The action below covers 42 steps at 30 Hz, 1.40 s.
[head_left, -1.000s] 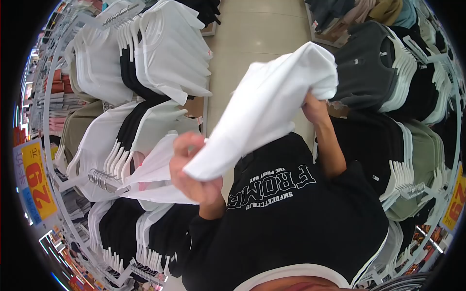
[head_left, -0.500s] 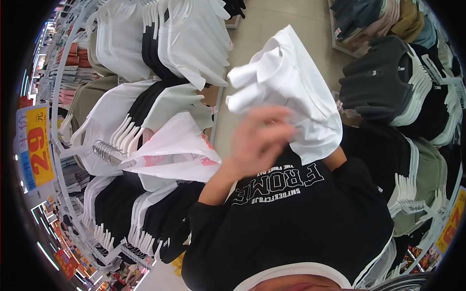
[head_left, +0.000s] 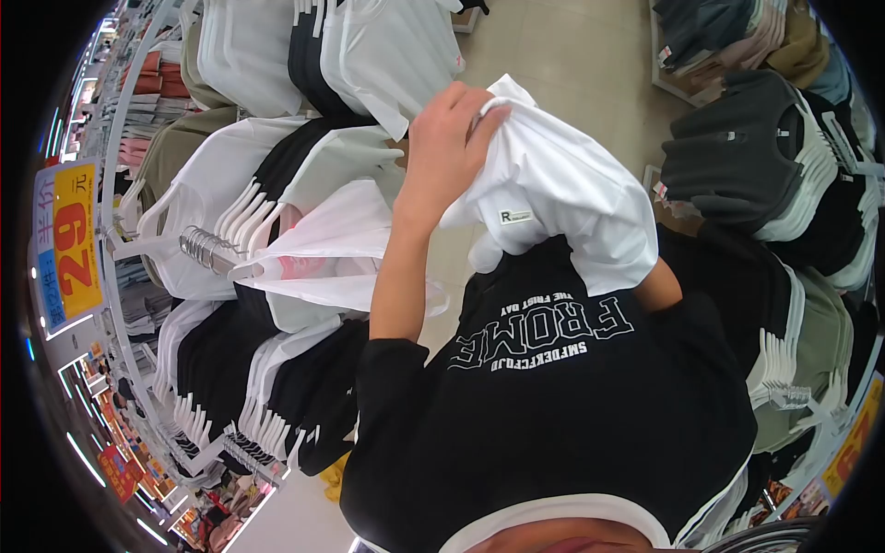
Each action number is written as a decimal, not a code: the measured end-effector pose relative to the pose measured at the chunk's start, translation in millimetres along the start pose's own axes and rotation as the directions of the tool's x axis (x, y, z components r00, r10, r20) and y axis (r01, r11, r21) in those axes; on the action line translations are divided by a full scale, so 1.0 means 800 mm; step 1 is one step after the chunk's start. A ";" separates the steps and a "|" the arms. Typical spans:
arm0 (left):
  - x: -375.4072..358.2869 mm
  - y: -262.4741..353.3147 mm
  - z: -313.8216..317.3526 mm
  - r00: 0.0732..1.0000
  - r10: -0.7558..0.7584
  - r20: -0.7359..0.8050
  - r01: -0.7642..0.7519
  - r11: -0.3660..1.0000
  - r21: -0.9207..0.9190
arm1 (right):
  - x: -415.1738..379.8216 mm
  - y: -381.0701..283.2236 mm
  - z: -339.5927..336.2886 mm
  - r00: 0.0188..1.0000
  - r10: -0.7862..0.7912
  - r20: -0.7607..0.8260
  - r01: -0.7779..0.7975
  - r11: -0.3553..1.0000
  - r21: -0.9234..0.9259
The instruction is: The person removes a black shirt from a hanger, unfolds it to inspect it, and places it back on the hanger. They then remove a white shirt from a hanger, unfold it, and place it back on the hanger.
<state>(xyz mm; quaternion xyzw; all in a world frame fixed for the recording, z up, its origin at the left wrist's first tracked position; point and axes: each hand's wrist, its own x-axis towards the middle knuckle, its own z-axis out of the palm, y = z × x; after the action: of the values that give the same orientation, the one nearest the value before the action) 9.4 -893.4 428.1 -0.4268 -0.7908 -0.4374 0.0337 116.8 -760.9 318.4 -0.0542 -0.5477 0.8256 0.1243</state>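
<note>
White garment [head_left: 576, 170] is up in the air in front of the chest, above the aisle floor [head_left: 558, 55], bunched and draped in folds. Small label [head_left: 516, 217] marked "R" shows on its near side, smaller print unreadable. Left hand [head_left: 450, 138] pinches the garment's upper left edge between thumb and fingers, back of hand toward camera. Right hand is hidden under the cloth; cannot tell if it is spread or gripping. Right forearm [head_left: 659, 288] comes out just below the garment's right side. Wearer's black top [head_left: 553, 415] sits right under it, printed with outlined "FROME" lettering, upside down in view; the garment's lower edge hangs close above the print.

Left of the left forearm [head_left: 401, 281]: sheer white piece [head_left: 346, 226] with pink patches at the front of a rail, metal hanger hooks [head_left: 207, 249] bunched just beside it. Behind it, white, black and pale tops on white hangers. Lower left, black tops [head_left: 226, 369] hang in a row. Far left, a price sign [head_left: 72, 244] reads "29". Right side: dark grey tops [head_left: 733, 147] on hangers, olive tops [head_left: 811, 336] nearer, part of a yellow sign [head_left: 853, 442] at the edge. Upper right, more clothes [head_left: 737, 41] in mixed colours.
</note>
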 end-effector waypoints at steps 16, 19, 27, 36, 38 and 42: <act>0.010 0.045 -0.004 0.896 -0.441 0.047 0.398 0.754 -0.522 | -0.019 -0.117 -0.045 0.915 -0.362 -0.176 0.146 0.706 -0.692; 0.015 0.042 0.016 0.901 -0.431 0.048 0.377 0.724 -0.577 | -0.013 -0.134 -0.011 0.861 -0.498 0.108 0.370 0.465 -0.804; 0.017 0.047 0.017 0.899 -0.437 0.025 0.335 0.650 -0.682 | 0.052 -0.082 -0.026 0.915 -0.268 0.301 0.403 0.610 -0.683; -0.092 -0.007 0.027 0.804 -0.515 -0.295 0.133 0.641 -0.756 | 0.012 -0.091 -0.001 0.944 -0.061 0.325 0.130 0.972 -0.196; -0.133 -0.028 0.038 0.834 -0.476 -0.279 0.274 0.796 -0.539 | 0.007 -0.093 0.000 0.915 -0.156 0.372 0.247 0.946 -0.212; -0.213 -0.038 0.068 0.849 -0.524 -0.062 0.422 0.745 -0.517 | 0.004 -0.093 0.011 0.798 -0.199 0.570 0.321 0.939 -0.122</act>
<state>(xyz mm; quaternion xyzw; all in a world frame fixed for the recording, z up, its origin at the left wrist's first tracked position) 113.6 -971.4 301.9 -0.1586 -0.7301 -0.6562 -0.1063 122.8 -740.2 390.6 0.2479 -0.6474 0.7175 0.0683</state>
